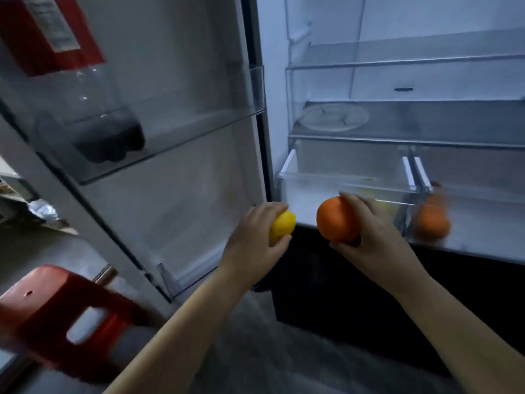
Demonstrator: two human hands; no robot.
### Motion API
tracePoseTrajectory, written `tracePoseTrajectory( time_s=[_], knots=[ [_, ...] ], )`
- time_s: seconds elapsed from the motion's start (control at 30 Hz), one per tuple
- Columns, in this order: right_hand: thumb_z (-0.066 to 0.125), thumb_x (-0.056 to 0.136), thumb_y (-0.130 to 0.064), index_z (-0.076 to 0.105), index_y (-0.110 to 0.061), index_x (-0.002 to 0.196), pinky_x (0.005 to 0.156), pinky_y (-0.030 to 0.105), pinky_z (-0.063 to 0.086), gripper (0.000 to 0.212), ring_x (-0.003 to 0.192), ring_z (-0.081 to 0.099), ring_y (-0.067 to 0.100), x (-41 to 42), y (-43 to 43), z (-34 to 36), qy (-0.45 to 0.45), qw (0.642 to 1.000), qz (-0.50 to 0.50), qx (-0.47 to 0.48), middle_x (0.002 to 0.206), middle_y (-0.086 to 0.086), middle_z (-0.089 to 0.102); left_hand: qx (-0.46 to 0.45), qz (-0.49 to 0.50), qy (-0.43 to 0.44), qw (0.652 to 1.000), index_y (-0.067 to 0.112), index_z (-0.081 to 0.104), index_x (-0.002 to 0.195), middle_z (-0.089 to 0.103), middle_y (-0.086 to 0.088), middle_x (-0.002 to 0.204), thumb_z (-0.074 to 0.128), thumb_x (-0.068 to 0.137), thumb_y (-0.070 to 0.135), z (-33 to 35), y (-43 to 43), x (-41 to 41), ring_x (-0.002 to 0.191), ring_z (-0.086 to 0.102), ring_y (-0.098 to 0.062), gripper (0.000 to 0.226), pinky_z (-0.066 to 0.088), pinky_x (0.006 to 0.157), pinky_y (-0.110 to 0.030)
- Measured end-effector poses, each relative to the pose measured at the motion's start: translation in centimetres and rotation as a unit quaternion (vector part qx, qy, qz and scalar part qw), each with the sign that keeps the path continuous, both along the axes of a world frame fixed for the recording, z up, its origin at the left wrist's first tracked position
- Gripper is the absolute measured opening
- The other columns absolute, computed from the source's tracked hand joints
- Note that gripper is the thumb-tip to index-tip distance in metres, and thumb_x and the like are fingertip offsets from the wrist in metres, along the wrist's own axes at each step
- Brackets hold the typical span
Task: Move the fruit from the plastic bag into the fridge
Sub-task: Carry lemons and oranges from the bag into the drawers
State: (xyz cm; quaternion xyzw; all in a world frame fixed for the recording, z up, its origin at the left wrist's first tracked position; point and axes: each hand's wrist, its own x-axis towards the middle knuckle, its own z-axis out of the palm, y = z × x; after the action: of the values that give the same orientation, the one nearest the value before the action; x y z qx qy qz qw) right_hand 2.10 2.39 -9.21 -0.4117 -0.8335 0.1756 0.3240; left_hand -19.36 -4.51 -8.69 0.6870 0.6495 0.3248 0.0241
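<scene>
white walls of the open fridge (274, 123) fill our view, its door (184, 52) swung out on the left with a dark bottle (108, 137) standing in the door shelf. a red stool (42, 308) sits low at our left. two clear drawers lie side by side at the fridge's bottom; the right drawer (483, 200) holds a blurred orange fruit (433, 224). our right hand (375, 237) curls round an orange (335, 218) just in front of the left drawer (341, 183), fingers over its top and right side. our left hand (252, 240) grips a lemon (282, 224), which pokes out past the fingers toward the fridge.
</scene>
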Motion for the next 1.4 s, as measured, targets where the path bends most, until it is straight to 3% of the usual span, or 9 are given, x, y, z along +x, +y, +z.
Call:
tracePoseTrajectory(
  time_s=[0.5,0.7,1.2,1.4],
  knots=[
    [0.080,0.067,-0.020,0.034,-0.024,0.141,0.098,0.025,0.030,0.087,0.125,0.039,0.017,7.3,13.7,-2.9,0.001,0.988,-0.155,-0.019,0.136,-0.003,0.041,-0.021,-0.152,-0.006,0.988,0.023,0.051,0.128,0.052,0.009,0.126,0.062,0.081,0.028,-2.5,19.5,5.4,0.115,0.045,-0.009,0.048,0.029,0.094,-0.012],
    [0.078,0.069,-0.023,0.035,-0.024,0.140,0.098,0.028,0.033,0.083,0.123,0.041,0.020,13.1,18.0,-3.2,-0.007,0.983,-0.184,-0.019,0.136,-0.001,0.042,-0.024,-0.164,0.002,0.986,0.019,0.052,0.126,0.054,0.005,0.123,0.060,0.081,0.030,-3.4,24.9,9.9,0.114,0.046,-0.011,0.047,0.026,0.096,-0.009],
    [0.078,0.072,-0.025,0.030,-0.027,0.141,0.096,0.034,0.037,0.085,0.126,0.038,0.020,25.6,29.6,-4.5,-0.057,0.983,-0.151,-0.086,0.141,-0.001,0.036,-0.095,-0.096,0.004,0.991,0.023,0.047,0.131,0.051,0.005,0.129,0.062,0.084,0.028,-6.1,33.3,16.6,0.117,0.048,-0.014,0.050,0.040,0.093,-0.027],
    [0.081,0.069,-0.033,0.029,-0.028,0.138,0.095,0.039,0.043,0.086,0.121,0.044,0.024,26.7,32.3,-4.4,-0.122,0.973,-0.117,-0.158,0.140,0.001,0.038,-0.150,-0.129,0.009,0.980,0.026,0.048,0.129,0.049,0.007,0.126,0.068,0.081,0.024,-6.0,36.2,16.8,0.113,0.048,-0.009,0.052,0.039,0.089,-0.022]
  ],
)
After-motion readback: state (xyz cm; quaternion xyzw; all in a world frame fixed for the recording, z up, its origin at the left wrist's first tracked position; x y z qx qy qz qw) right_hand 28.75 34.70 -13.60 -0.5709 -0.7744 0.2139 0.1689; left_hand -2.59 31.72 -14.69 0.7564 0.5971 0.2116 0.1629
